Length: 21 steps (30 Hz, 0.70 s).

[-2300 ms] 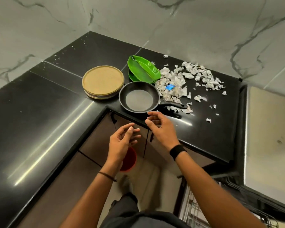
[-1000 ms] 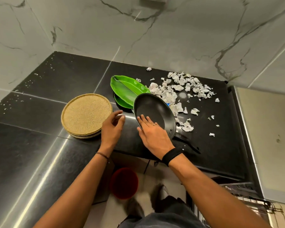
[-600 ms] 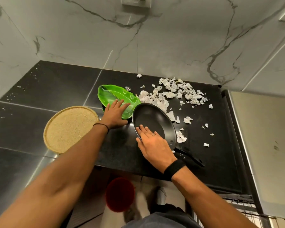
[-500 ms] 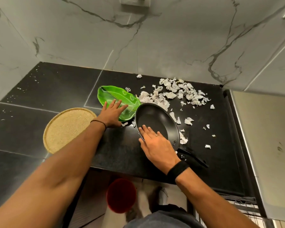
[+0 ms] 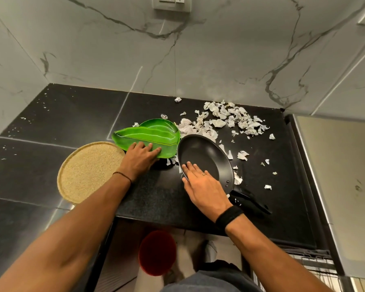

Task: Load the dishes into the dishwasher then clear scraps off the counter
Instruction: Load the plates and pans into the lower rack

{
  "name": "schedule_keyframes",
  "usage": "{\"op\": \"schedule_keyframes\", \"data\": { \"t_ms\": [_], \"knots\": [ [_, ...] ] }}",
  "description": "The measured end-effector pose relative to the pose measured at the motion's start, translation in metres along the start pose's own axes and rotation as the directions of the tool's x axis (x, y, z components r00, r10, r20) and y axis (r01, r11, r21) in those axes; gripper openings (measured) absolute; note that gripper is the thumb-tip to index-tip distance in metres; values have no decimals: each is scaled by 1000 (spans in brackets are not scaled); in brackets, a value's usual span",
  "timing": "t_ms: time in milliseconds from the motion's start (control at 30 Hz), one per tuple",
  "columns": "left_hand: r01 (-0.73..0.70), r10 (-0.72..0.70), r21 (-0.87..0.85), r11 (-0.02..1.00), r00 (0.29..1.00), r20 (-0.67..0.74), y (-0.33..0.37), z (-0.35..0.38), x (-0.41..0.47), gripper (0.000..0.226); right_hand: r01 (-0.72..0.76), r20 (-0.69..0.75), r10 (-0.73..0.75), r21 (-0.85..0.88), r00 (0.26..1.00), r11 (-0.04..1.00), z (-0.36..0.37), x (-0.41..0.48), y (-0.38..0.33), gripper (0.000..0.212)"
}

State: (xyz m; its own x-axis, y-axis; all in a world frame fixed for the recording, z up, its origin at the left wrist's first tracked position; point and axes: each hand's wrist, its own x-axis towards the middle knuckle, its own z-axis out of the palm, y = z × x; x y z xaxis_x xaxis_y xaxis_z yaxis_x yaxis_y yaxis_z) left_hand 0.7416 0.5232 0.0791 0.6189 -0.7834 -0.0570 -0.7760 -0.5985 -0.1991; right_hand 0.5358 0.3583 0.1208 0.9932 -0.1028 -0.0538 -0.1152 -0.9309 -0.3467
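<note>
Left hand (image 5: 140, 158) pinches green plate (image 5: 148, 135); right hand (image 5: 204, 186), seemingly, grips pan (image 5: 202, 157).

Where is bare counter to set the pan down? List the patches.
Free: the back-left corner between wall, woven plate and green leaf dish; the front strip between woven plate and pan. Right of the pan handle, only stray scraps. Crowded: the paper heap behind the pan.

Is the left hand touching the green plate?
Touching. The head view shows it: the fingers of the left hand lie on the near edge of the upper green plate, with no gap.
</note>
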Motion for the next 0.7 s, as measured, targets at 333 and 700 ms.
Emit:
{"op": "schedule_keyframes", "data": {
  "t_ms": [333, 700],
  "knots": [
    [-90, 65, -62, 994, 943, -327, 29, -21, -25, 49, -128, -114, 130, 22, 985, 992, -14, -30, 1, 49],
    [-465, 388, -54, 884, 794, -468, 171, -82, 6, 53, -493, -301, 512, 142, 805, 858, -63, -147, 75, 48]
  ]
}}
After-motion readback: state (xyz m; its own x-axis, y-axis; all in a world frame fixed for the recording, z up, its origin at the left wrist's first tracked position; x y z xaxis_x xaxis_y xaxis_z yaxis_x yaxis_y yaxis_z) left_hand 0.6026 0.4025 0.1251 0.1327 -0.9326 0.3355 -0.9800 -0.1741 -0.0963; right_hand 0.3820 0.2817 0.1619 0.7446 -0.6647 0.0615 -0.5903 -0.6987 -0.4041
